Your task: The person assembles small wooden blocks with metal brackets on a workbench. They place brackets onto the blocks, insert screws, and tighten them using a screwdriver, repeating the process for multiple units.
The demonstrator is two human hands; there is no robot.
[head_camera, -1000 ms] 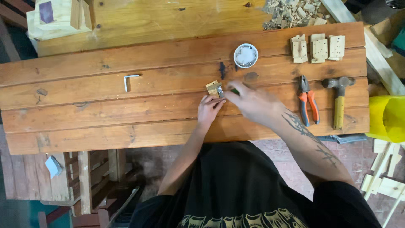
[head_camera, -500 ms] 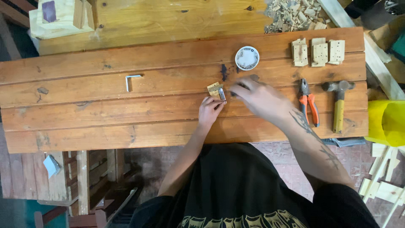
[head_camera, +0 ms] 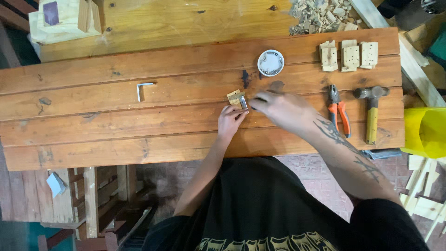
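A small pale wooden block point(head_camera: 234, 96) with a metal bracket point(head_camera: 243, 103) against it lies on the plank workbench point(head_camera: 139, 125). My left hand point(head_camera: 231, 121) pinches the block and bracket from the near side. My right hand point(head_camera: 281, 109) hovers just right of the block, motion-blurred, its fingers drawn together and pointing left at the bracket. Whether anything small sits between those fingers is not visible. A round white tin point(head_camera: 271, 62) of small metal parts stands just beyond both hands.
A loose L-shaped metal bracket point(head_camera: 141, 89) lies to the left. Orange-handled pliers point(head_camera: 338, 114) and a hammer point(head_camera: 371, 111) lie to the right, with three small wooden blocks point(head_camera: 348, 56) behind them. A yellow container point(head_camera: 425, 132) stands off the bench's right end, wood chips point(head_camera: 320, 14) at the back.
My right hand has come off the block and drawn slightly to the right. My left hand stays on the block and bracket.
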